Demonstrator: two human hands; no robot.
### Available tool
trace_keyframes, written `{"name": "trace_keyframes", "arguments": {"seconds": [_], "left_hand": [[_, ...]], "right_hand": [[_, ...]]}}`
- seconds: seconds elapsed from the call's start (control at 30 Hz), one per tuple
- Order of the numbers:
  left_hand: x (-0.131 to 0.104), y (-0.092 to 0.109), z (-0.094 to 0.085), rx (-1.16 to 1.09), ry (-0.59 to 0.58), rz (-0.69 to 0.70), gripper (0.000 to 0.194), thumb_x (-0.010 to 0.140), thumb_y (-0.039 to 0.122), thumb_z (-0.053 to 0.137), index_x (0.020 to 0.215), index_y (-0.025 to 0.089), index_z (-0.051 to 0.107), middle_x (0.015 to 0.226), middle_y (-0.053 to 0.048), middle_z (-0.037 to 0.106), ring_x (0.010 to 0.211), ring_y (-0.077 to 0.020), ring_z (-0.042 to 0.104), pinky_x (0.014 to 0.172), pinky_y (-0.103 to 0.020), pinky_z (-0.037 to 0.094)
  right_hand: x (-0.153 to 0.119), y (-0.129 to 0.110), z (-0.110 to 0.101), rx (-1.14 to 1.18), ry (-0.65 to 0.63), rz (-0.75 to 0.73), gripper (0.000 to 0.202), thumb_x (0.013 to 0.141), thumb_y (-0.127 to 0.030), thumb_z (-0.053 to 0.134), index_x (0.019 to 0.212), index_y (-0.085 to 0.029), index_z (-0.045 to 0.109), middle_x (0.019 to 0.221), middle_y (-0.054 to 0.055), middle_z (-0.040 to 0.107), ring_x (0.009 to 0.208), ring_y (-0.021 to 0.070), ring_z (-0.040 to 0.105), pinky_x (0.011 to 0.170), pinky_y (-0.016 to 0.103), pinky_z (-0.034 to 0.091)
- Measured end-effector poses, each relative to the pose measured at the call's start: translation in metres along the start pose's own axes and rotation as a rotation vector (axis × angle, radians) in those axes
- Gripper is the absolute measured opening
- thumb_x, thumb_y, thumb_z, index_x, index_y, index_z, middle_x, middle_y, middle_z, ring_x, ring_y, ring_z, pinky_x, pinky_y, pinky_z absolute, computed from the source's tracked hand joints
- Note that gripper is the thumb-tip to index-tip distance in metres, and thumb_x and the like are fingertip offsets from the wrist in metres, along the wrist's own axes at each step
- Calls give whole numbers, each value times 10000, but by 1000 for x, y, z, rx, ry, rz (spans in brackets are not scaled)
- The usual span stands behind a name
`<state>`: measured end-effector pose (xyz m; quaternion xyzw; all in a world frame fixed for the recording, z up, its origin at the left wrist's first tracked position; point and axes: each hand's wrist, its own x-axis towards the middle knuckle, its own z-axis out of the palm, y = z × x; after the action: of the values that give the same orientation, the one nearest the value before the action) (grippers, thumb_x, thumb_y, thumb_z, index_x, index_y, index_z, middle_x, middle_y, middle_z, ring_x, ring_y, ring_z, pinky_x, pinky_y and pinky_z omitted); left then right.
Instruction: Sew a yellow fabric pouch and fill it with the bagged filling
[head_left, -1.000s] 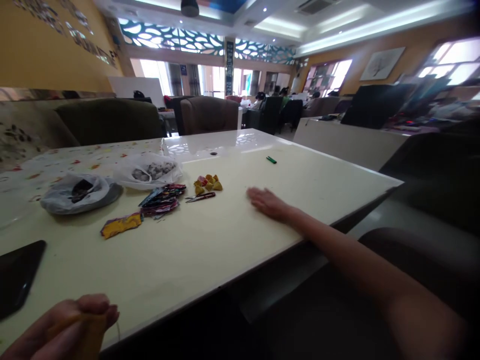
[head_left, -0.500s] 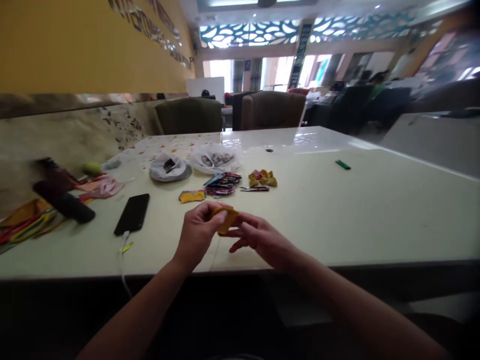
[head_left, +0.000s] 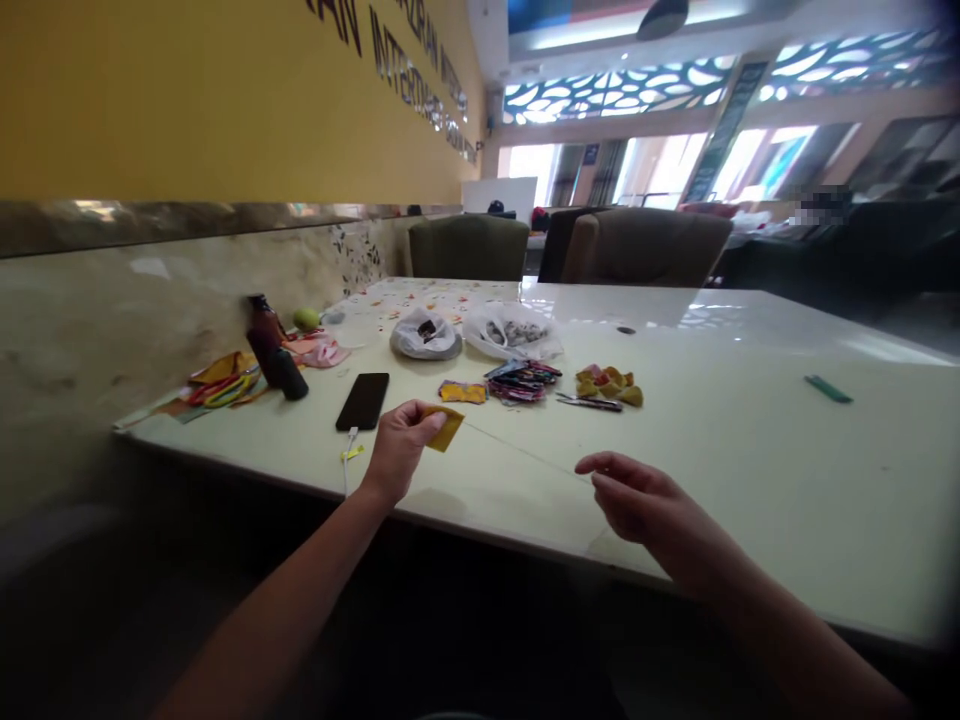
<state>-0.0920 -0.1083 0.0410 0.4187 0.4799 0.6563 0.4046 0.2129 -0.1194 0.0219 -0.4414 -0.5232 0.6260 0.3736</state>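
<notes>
You are pinching the yellow cloth piece [head_left: 449, 432] with the thumb and fingers of your left hand [head_left: 400, 447], just below the centre of the frame. Your right hand [head_left: 637, 497], at lower right of centre, is pinching a thin thread [head_left: 525, 452] running to the cloth. Your 2 hands are hovering over the white table [head_left: 720, 440]. Right of centre, 1 pair of snips [head_left: 592, 403] is lying beside small yellow bundles [head_left: 627, 392].

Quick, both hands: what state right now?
Left hand: closed, holding the yellow piece.
Right hand: partly curled, thread leading to it; whether it grips cannot be told.
</notes>
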Motion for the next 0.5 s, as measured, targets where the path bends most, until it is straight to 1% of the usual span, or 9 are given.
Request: {"name": "trace_keyframes", "arguments": {"seconds": [0.07, 0.17, 0.23, 0.33, 0.37, 0.43, 0.5], "left_hand": [[4, 0, -11, 2, 33, -2, 278, 606, 348, 832, 713, 136, 686, 672, -2, 657, 613, -109, 561, 617, -238, 442], [15, 3, -36, 16, 115, 9, 317, 575, 351, 846, 734, 135, 676, 668, -2, 656, 616, -116, 575, 623, -243, 450], [23, 10, -57, 28, 194, 21, 314, 572, 325, 838, 764, 130, 685, 680, -6, 665, 630, -122, 589, 639, -249, 466], [35, 26, -90, 28, 399, 47, 223, 601, 209, 792, 774, 128, 677, 657, 18, 656, 618, -107, 575, 604, -220, 452], [38, 32, -100, 27, 448, 49, 196, 615, 160, 771, 781, 121, 673, 656, 27, 654, 620, -95, 572, 599, -203, 441], [45, 42, -120, 38, 529, 39, 152, 647, 89, 720, 778, 115, 646, 642, 39, 649, 621, -90, 579, 607, -194, 446], [49, 49, -139, 102, 590, 83, 152, 652, 44, 699, 728, 118, 589, 606, 60, 611, 600, -85, 563, 599, -193, 450]], "right_hand": [[-3, -3, -15, -177, 45, -8, 410, 727, -583, 812, 912, -226, 730, 580, -47, 362, 510, 95, 279, 479, 252, 195], [-10, -5, -43, -345, 104, -6, 398, 713, -623, 800, 772, -233, 743, 602, 4, 441, 536, 121, 347, 500, 294, 246], [-18, -5, -63, -366, 164, -15, 386, 718, -633, 790, 755, -250, 755, 618, 29, 463, 547, 135, 367, 514, 327, 262], [-35, -10, -92, -384, 256, -5, 366, 729, -638, 779, 753, -273, 769, 632, 51, 469, 556, 149, 380, 534, 372, 281], [-40, -13, -100, -398, 284, 2, 366, 721, -646, 780, 744, -281, 770, 632, 54, 469, 557, 151, 382, 540, 383, 289], [-50, -17, -116, -431, 334, 23, 392, 668, -680, 798, 718, -292, 771, 638, 67, 493, 552, 149, 393, 547, 400, 304], [-60, -19, -132, -457, 396, 18, 441, 592, -718, 819, 704, -294, 780, 659, 102, 553, 535, 141, 414, 538, 414, 311]]}}
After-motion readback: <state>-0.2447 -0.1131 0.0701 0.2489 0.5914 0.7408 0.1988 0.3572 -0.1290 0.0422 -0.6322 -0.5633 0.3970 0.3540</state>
